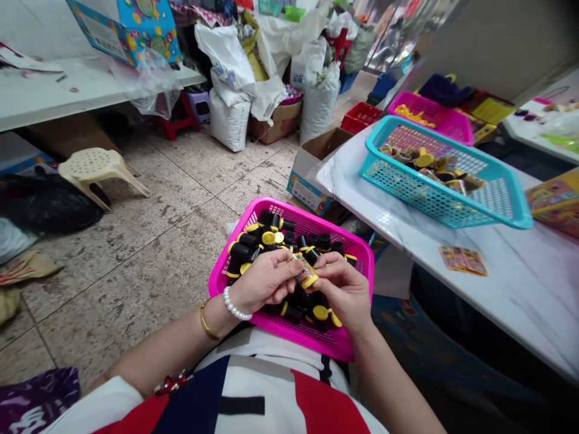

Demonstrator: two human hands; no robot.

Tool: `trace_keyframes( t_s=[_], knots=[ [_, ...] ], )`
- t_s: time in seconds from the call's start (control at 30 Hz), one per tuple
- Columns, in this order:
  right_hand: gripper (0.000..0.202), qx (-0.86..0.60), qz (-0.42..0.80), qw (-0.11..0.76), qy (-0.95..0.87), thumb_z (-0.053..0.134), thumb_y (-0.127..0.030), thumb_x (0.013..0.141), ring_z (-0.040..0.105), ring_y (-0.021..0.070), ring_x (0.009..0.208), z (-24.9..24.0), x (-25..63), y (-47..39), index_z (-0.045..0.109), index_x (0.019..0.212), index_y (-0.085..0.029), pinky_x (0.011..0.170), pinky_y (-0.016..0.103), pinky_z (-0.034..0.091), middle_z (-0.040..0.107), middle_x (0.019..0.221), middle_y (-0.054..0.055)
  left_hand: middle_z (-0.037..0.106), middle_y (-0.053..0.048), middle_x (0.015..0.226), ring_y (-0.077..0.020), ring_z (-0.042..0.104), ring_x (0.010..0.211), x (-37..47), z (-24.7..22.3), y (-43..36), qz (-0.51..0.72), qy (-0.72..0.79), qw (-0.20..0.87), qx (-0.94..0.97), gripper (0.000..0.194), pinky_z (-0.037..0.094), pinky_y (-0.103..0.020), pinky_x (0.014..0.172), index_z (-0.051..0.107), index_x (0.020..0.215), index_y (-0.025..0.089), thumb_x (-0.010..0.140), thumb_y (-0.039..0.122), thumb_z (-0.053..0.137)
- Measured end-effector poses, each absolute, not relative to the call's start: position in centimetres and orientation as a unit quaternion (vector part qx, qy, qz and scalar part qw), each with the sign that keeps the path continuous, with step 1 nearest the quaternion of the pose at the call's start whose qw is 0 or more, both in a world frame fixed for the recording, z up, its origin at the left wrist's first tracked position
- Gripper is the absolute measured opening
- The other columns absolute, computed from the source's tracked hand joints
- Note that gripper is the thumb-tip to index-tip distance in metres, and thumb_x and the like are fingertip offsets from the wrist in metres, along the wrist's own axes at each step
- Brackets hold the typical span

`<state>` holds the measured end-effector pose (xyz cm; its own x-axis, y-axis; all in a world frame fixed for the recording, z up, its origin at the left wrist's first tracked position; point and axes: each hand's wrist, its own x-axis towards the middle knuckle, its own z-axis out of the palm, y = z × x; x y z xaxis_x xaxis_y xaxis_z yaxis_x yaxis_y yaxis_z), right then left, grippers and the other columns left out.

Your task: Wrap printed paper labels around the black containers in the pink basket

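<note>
In front of my body, my left hand (266, 277) and my right hand (346, 290) meet over a pink basket (301, 339). Between them is a small yellow-ended cylinder with a colourful printed label (307, 274). My left thumb presses on the label, while the fingers of my right hand pinch the other side. Below, the basket holds several black cylinders (239, 251) with yellow caps, lying every way. A pearl bracelet and a gold bangle circle my left wrist. My fingers partly hide the cylinder.
On the marble-patterned table (511, 301) to the right are a blue basket (407, 188) of labelled cylinders and printed labels (464, 260). An open carton (312, 172) stands beside it. A plastic stool (93, 166), white sacks (230, 114) and another table (90, 90) are farther left.
</note>
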<state>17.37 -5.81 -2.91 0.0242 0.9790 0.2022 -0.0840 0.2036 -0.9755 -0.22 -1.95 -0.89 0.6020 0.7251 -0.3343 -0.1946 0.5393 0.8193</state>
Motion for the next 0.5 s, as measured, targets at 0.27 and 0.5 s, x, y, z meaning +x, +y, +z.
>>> trace_keyframes(
  t_s=[0.27, 0.5],
  knots=[
    [0.02, -0.408, 0.371, 0.571, -0.608, 0.075, -0.009, 0.073, 0.058, 0.0142, 0.073, -2.22, 17.8, -6.1, 0.072, 0.082, -0.026, 0.064, 0.029, 0.049, 0.058, 0.083, 0.001, 0.054, 0.006, 0.049, -0.0027, 0.037, 0.029, -0.15, -0.66, -1.78, 0.254, 0.337, 0.822, 0.383, 0.041, 0.023, -0.012, 0.028, 0.054, 0.086, 0.017, 0.075, 0.054, 0.068],
    [0.021, -0.412, 0.334, 0.578, -0.62, 0.071, -0.006, 0.075, 0.057, 0.014, 0.074, -2.18, 17.7, -5.98, 0.07, 0.084, -0.025, 0.063, 0.027, 0.048, 0.058, 0.082, 0.001, 0.05, 0.008, 0.048, -0.0022, 0.038, 0.029, -0.01, -0.54, -1.56, 0.256, 0.356, 0.812, 0.385, 0.043, 0.023, -0.012, 0.027, 0.052, 0.076, 0.016, 0.073, 0.056, 0.068]
  ],
)
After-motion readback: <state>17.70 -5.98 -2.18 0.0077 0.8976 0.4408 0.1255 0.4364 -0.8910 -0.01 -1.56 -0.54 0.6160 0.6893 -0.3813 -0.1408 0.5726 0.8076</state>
